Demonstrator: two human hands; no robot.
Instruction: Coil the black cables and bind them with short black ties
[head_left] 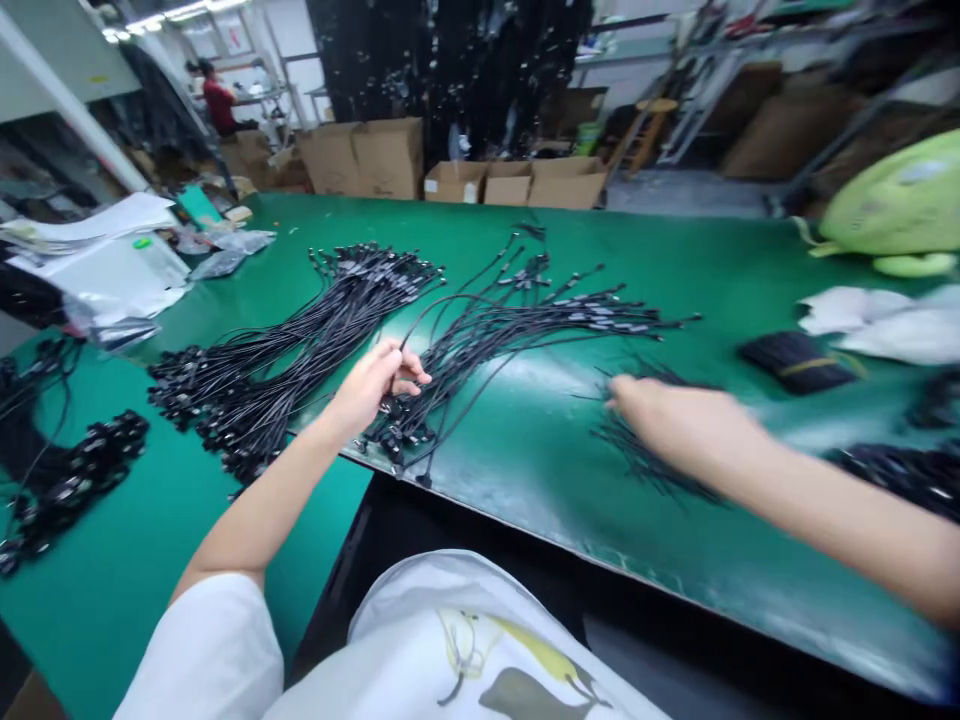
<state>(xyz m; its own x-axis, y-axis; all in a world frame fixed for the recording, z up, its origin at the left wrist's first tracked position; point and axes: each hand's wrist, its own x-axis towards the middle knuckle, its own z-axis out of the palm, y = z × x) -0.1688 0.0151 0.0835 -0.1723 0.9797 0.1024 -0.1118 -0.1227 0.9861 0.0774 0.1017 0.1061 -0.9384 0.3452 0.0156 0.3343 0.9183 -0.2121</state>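
My left hand [381, 382] is closed in a pinch on a black cable, which arcs up and to the right from the fingertips. Under and beside it spreads a loose bunch of black cables [495, 335], with connectors at both ends. A larger bundle of similar cables [300, 345] lies to the left of that hand. My right hand [660, 412] is smeared by motion over a pile of thin black strips [649, 455], which look like cable ties. Its fingertips are bent down at the pile's left side, and I cannot make out whether they hold any.
More black cables [75, 475] lie at the far left, and another dark pile [900, 475] at the right. A banded black bundle [799, 362] sits near white cloth or paper [885, 322] and a green bag [896, 200]. Cardboard boxes [386, 158] stand beyond the green table [525, 500].
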